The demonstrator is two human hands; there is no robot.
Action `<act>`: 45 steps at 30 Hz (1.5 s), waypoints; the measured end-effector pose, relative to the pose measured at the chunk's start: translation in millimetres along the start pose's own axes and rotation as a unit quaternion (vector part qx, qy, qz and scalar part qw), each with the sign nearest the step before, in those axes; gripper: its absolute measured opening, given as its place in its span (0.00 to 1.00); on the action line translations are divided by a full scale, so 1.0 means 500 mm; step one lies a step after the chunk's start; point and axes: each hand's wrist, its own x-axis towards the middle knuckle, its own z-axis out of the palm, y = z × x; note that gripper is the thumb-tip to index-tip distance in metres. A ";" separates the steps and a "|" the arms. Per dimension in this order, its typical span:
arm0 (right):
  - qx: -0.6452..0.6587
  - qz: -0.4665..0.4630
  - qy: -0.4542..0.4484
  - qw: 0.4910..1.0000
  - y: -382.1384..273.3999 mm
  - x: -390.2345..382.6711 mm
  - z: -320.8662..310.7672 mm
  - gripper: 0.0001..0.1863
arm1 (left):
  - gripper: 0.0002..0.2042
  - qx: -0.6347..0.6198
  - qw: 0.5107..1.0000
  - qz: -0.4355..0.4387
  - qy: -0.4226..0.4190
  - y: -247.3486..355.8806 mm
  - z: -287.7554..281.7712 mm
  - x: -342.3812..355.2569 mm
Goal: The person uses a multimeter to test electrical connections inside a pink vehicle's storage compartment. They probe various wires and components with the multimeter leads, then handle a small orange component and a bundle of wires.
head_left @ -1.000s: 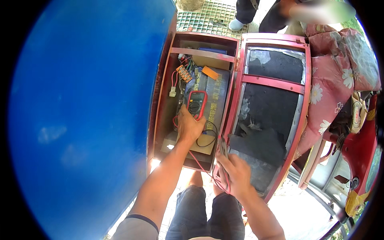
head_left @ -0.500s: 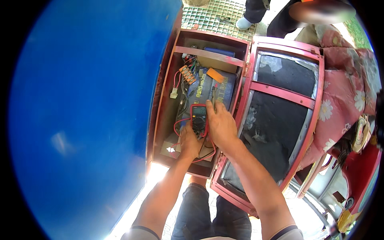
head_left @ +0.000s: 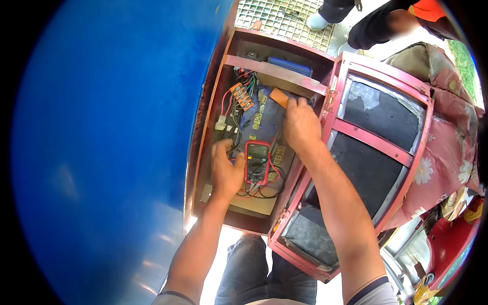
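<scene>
Inside a red-painted metal compartment, a rectangular red-cased multimeter with a grey screen is lying flat on dark batteries, its long axis running near to far, screen end farthest. The left hand is curling its fingers against the meter's left edge. The right hand is pinching closed on a small flat orange piece further in, beside thin coloured wires.

Sunlit metal floor grating, big blue panel alongside
</scene>
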 end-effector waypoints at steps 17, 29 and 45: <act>0.226 0.078 0.079 0.968 -0.042 0.038 0.021 0.10 | 0.29 -0.117 0.992 0.053 0.021 0.036 0.049 0.270; 0.557 0.148 -0.090 0.812 -0.080 0.089 0.131 0.10 | 0.18 -0.336 0.939 0.069 -0.005 0.030 0.061 0.276; 0.560 0.187 -0.095 0.801 -0.078 0.100 0.136 0.11 | 0.14 -0.280 0.957 0.047 0.054 0.055 0.069 0.274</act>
